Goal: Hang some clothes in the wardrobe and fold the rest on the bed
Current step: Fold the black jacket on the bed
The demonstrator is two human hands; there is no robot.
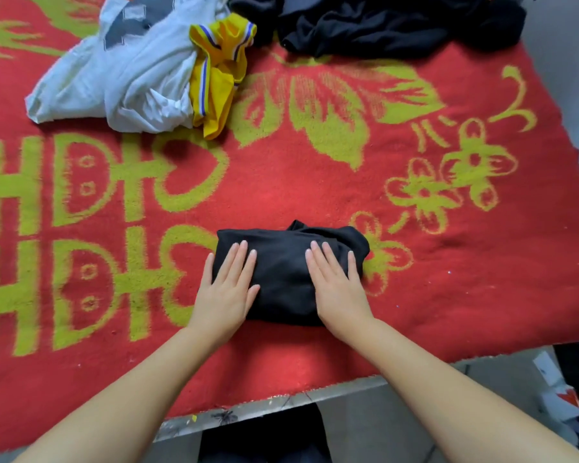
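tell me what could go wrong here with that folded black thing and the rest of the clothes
1. The folded black garment bulges at its far right corner, so it may spring open once the left hand and right hand lift off.
2. It lies near the bed's front edge; a nudge could slide it off.
3. The yellow garment is tangled against the white shirt, so pulling one may drag the other.

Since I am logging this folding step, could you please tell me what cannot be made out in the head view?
- Black folded garment: its type is unclear; the left hand and right hand lie flat on it.
- Dark clothes pile: cut off by the top edge; number of pieces unclear.
- White garment: crumpled, print partly hidden.
- Wardrobe: not in view.
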